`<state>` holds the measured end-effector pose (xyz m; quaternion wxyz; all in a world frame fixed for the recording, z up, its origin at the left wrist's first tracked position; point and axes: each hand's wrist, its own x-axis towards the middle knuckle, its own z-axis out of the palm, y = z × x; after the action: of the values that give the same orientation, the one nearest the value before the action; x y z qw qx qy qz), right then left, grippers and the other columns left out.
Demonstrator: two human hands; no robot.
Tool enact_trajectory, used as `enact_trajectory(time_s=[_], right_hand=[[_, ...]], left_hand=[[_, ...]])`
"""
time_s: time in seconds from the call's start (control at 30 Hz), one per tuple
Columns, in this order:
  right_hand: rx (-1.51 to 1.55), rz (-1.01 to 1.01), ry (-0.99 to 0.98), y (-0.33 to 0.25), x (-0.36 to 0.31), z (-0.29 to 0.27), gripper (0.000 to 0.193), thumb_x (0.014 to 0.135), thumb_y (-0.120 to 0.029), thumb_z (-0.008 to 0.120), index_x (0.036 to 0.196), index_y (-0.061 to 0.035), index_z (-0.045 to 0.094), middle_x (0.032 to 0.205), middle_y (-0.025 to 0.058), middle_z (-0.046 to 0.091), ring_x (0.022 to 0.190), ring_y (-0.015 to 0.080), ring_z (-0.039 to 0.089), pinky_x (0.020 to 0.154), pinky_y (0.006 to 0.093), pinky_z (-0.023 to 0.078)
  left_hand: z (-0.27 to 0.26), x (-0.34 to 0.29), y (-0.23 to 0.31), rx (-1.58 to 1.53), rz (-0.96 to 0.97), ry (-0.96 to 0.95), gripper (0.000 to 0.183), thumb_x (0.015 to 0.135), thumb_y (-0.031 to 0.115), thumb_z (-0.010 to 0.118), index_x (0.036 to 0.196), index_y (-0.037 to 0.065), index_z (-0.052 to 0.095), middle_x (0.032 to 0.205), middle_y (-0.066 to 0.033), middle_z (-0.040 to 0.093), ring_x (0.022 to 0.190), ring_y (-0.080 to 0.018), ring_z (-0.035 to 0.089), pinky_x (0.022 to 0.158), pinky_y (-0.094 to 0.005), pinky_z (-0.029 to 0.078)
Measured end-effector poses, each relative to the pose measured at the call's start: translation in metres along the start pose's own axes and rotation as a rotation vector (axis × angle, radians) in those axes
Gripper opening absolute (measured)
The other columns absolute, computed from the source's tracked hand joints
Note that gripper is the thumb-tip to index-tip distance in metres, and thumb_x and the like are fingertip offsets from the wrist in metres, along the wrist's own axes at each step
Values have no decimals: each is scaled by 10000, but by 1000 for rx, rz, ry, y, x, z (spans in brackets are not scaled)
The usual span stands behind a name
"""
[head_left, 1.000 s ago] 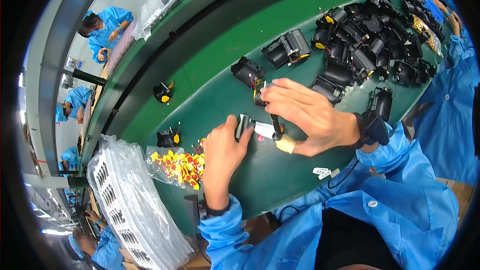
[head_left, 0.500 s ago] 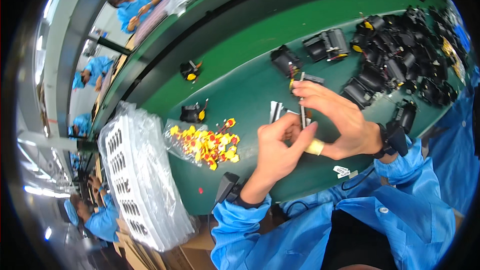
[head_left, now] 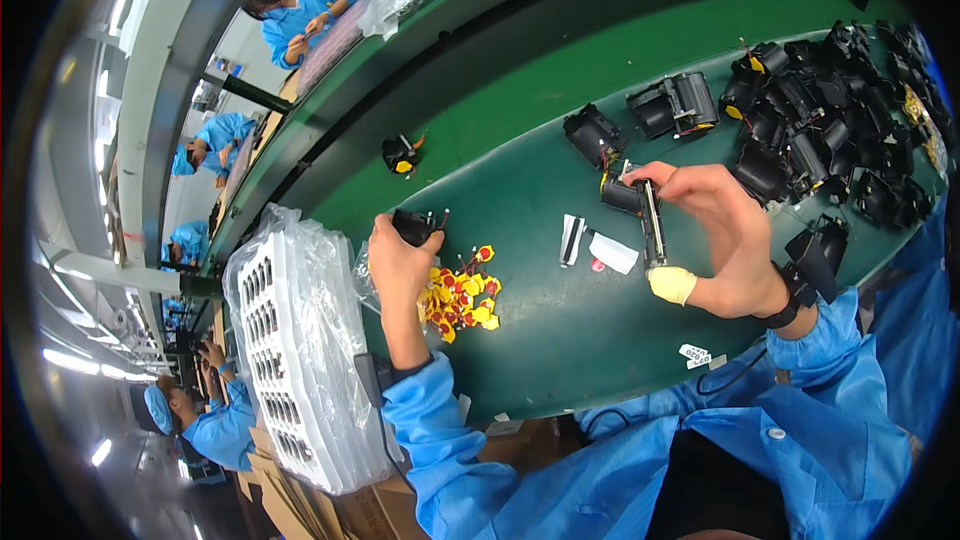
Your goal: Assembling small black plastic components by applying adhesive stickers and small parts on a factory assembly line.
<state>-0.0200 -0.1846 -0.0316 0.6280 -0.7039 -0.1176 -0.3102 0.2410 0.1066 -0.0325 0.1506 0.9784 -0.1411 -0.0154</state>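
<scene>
My left hand (head_left: pixel 398 265) has its fingers closed around a small black plastic housing (head_left: pixel 416 228), which rests at the far edge of a pile of yellow-and-red parts with short wires (head_left: pixel 462 302). In my right hand (head_left: pixel 725 245), a slim black-and-silver strip (head_left: pixel 652 225) is pinched upright between fingertips and thumb. A yellow cover (head_left: pixel 672 284) sits on that thumb. Between the hands lie a white strip with a black bar (head_left: pixel 572 240) and a white paper piece (head_left: pixel 614 253). Just beyond the right fingertips is a black housing with a yellow part (head_left: pixel 620 194).
A heap of black housings (head_left: pixel 800 125) covers the right side, with others (head_left: pixel 676 105) beside it. One more housing (head_left: pixel 402 154) stands at the far left. A plastic-wrapped stack of white trays (head_left: pixel 300 360) is at my left. Co-workers in blue (head_left: pixel 310 10) sit beyond the bench.
My left hand has left the strip and moved left onto the black housing by the yellow pile. My right hand keeps the strip, now slightly farther right. The whole view has shifted a little.
</scene>
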Motion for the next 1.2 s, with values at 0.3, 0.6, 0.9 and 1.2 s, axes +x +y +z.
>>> enact_trajectory(time_s=[0.3,0.6,0.9,1.2], right_hand=[[644,360,-128,-11,4,-4,635,713,-24,829,1238,-1,471,1298,171,601,1223,266,607,1071,405,463],[572,160,43,-7,5,-9,695,725,-63,859,1275,-19,436,1367,227,548,1307,299,530,1133,448,393],[567,112,-77,0,0,1,655,736,-58,839,1268,20,465,1337,238,525,1326,322,494,1112,447,391],[515,102,-87,1,-1,-3,649,749,-71,831,1247,34,429,1313,357,536,1330,448,475,1130,583,330]], left_hand=[[-7,-119,151,-421,784,-72,712,605,77,790,1244,0,487,1095,-174,575,995,-329,587,878,-383,468],[9,-114,140,-833,856,-30,795,563,41,815,1277,-111,501,1140,-198,597,1009,-281,594,890,-368,485],[15,-126,135,-1204,754,-174,808,563,54,807,1275,-79,448,1208,-245,579,1102,-309,618,957,-399,527],[14,-124,136,-1276,792,-195,826,564,-49,780,1292,-89,393,1260,-341,530,1070,-354,645,879,-406,581]])
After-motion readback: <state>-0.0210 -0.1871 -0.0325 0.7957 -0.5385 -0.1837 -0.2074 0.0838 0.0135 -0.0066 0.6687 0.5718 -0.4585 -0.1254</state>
